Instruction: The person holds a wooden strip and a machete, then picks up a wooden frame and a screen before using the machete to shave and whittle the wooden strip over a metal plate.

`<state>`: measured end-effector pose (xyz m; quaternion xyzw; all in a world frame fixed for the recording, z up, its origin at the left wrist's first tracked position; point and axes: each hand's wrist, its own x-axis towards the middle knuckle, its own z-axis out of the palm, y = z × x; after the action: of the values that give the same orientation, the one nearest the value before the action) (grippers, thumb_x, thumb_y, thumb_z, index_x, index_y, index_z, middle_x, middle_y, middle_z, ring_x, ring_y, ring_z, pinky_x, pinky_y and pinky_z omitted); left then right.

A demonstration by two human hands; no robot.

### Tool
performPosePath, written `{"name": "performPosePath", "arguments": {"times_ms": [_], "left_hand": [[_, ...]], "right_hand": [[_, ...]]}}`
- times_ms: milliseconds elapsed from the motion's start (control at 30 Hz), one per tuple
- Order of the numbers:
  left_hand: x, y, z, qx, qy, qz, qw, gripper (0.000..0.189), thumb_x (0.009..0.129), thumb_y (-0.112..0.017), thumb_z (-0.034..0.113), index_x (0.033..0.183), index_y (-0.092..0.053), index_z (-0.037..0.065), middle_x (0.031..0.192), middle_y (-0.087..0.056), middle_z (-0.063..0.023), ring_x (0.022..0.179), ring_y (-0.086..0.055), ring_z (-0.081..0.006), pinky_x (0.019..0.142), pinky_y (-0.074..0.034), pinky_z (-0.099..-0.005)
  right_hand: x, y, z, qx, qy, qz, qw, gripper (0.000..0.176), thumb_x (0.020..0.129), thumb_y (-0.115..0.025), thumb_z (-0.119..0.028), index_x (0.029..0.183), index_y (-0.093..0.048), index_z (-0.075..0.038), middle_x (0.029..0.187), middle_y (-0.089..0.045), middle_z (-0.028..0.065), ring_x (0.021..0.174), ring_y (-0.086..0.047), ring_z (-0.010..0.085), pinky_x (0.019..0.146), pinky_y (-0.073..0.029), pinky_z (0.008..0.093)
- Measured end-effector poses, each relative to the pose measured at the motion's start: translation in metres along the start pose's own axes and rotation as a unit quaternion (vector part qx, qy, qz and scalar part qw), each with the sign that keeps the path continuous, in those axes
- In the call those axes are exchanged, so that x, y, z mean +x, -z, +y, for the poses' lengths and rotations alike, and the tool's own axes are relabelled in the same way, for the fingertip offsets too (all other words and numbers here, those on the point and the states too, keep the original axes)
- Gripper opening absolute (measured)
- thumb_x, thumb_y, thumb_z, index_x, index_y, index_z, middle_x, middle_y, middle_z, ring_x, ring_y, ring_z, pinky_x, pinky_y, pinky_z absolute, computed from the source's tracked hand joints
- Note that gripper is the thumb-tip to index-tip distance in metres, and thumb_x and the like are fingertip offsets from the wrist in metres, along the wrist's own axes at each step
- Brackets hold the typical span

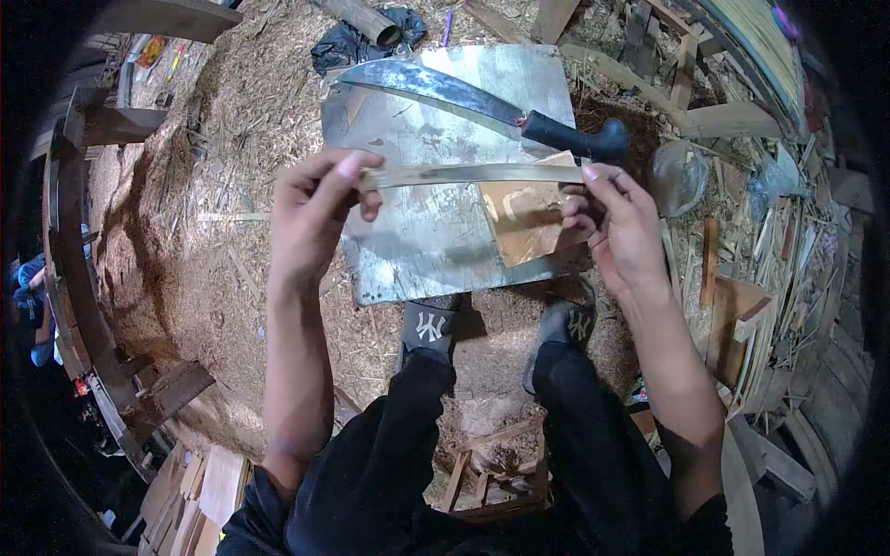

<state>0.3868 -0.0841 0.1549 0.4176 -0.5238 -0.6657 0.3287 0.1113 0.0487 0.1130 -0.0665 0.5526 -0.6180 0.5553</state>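
Observation:
A thin, pale strip of wood or bamboo (pixel 477 173) stretches level between my two hands, above a worn grey board. My left hand (pixel 320 199) pinches one end between thumb and fingers. At the other end, my right hand (pixel 619 218) grips it the same way. Beyond the strip, a machete (pixel 436 90) with a curved blade and black handle lies across the worn board (pixel 417 259). Its handle reaches past the board's right edge. Under the strip's right half sits a brown, roughly square piece (pixel 526 218), partly hidden by my right fingers.
Wood shavings (pixel 222 306) cover the ground. Thin strips (pixel 769 250) and wood offcuts pile up at the right, near a clear plastic bag (pixel 680 176). A black plastic bag (pixel 338 44) and a round pole (pixel 371 20) lie at the back. Another person (pixel 35 310) is partly visible far left.

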Motion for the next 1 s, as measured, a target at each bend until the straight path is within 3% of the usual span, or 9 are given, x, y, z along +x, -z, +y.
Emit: {"name": "performPosePath", "arguments": {"times_ms": [167, 267, 333, 400, 433, 600, 700, 767, 1000], "left_hand": [[0.001, -0.010, -0.010, -0.172, -0.129, -0.059, 0.975, 0.048, 0.102, -0.052, 0.039, 0.104, -0.066, -0.006, 0.087, -0.063, -0.0134, 0.081, -0.063, -0.0203, 0.072, -0.051, -0.0314], [0.011, -0.043, -0.009, -0.301, -0.221, -0.130, 0.918, 0.077, 0.099, -0.025, 0.067, 0.093, -0.064, 0.002, 0.100, -0.059, -0.0182, 0.107, -0.057, -0.0276, 0.090, -0.048, -0.0427], [0.006, -0.058, 0.003, -0.299, -0.188, -0.054, 0.934, 0.070, 0.098, -0.031, 0.067, 0.076, -0.058, 0.007, 0.084, -0.055, -0.0085, 0.087, -0.055, -0.0252, 0.086, -0.043, -0.0419], [0.010, -0.052, 0.000, -0.352, -0.183, -0.209, 0.894, 0.069, 0.098, -0.028, 0.069, 0.065, -0.046, 0.011, 0.065, -0.047, -0.0035, 0.062, -0.050, -0.0179, 0.076, -0.041, -0.0362], [0.008, -0.058, 0.002, -0.321, -0.194, -0.161, 0.913, 0.069, 0.099, -0.025, 0.069, 0.060, -0.039, 0.013, 0.055, -0.037, -0.0001, 0.048, -0.038, -0.0146, 0.069, -0.038, -0.0337], [0.007, -0.052, -0.004, -0.327, -0.207, -0.196, 0.901, 0.073, 0.098, -0.022, 0.070, 0.059, -0.040, 0.012, 0.054, -0.036, -0.0005, 0.049, -0.038, -0.0147, 0.066, -0.038, -0.0341], [0.000, -0.057, 0.005, -0.295, -0.221, -0.187, 0.911, 0.075, 0.098, -0.018, 0.070, 0.056, -0.039, 0.012, 0.053, -0.034, -0.0002, 0.049, -0.036, -0.0146, 0.064, -0.037, -0.0338], [-0.004, -0.061, 0.009, -0.267, -0.243, -0.163, 0.918, 0.072, 0.103, -0.016, 0.060, 0.052, -0.038, 0.013, 0.052, -0.034, 0.0002, 0.047, -0.034, -0.0148, 0.062, -0.036, -0.0335], [-0.014, -0.060, 0.003, -0.229, -0.252, -0.163, 0.926, 0.054, 0.096, -0.033, 0.038, 0.049, -0.036, 0.011, 0.048, -0.035, -0.0015, 0.045, -0.030, -0.0162, 0.057, -0.034, -0.0372]], "right_hand": [[-0.013, -0.013, 0.000, -0.022, -0.084, -0.042, 0.995, 0.024, 0.101, -0.055, -0.018, 0.106, -0.058, 0.005, 0.088, -0.067, 0.0149, 0.067, -0.066, 0.0171, 0.059, -0.057, 0.0280], [-0.013, -0.018, 0.007, -0.054, -0.102, -0.065, 0.991, 0.028, 0.102, -0.054, -0.020, 0.104, -0.058, 0.008, 0.085, -0.067, 0.0157, 0.064, -0.065, 0.0172, 0.057, -0.056, 0.0283], [-0.012, -0.018, 0.010, -0.077, -0.129, -0.086, 0.985, 0.030, 0.101, -0.055, -0.022, 0.102, -0.059, 0.008, 0.082, -0.067, 0.0151, 0.062, -0.065, 0.0172, 0.055, -0.056, 0.0284], [-0.015, -0.021, 0.008, -0.092, -0.118, -0.079, 0.986, 0.030, 0.101, -0.056, -0.022, 0.102, -0.059, 0.008, 0.080, -0.066, 0.0151, 0.059, -0.065, 0.0174, 0.052, -0.055, 0.0287], [-0.016, -0.022, 0.007, -0.116, -0.112, -0.072, 0.984, 0.029, 0.101, -0.056, -0.021, 0.103, -0.060, 0.007, 0.078, -0.066, 0.0145, 0.057, -0.064, 0.0169, 0.050, -0.054, 0.0283], [-0.004, -0.013, -0.016, -0.283, 0.023, -0.030, 0.958, 0.025, 0.099, -0.059, -0.020, 0.109, -0.063, 0.003, 0.070, -0.065, 0.0092, 0.057, -0.064, 0.0133, 0.049, -0.049, 0.0268], [0.034, 0.004, -0.027, -0.411, 0.213, 0.029, 0.886, 0.023, 0.097, -0.060, -0.020, 0.108, -0.065, 0.001, 0.079, -0.068, 0.0111, 0.072, -0.069, 0.0213, 0.064, -0.054, 0.0348], [0.061, 0.015, -0.031, -0.617, 0.405, 0.016, 0.675, 0.027, 0.097, -0.060, -0.026, 0.106, -0.067, -0.002, 0.093, -0.070, 0.0135, 0.092, -0.067, 0.0304, 0.081, -0.052, 0.0423], [0.091, 0.009, -0.041, -0.740, 0.249, -0.127, 0.611, 0.048, 0.094, -0.059, -0.050, 0.101, -0.064, -0.003, 0.092, -0.067, 0.0189, 0.094, -0.063, 0.0377, 0.095, -0.041, 0.0495]]}}
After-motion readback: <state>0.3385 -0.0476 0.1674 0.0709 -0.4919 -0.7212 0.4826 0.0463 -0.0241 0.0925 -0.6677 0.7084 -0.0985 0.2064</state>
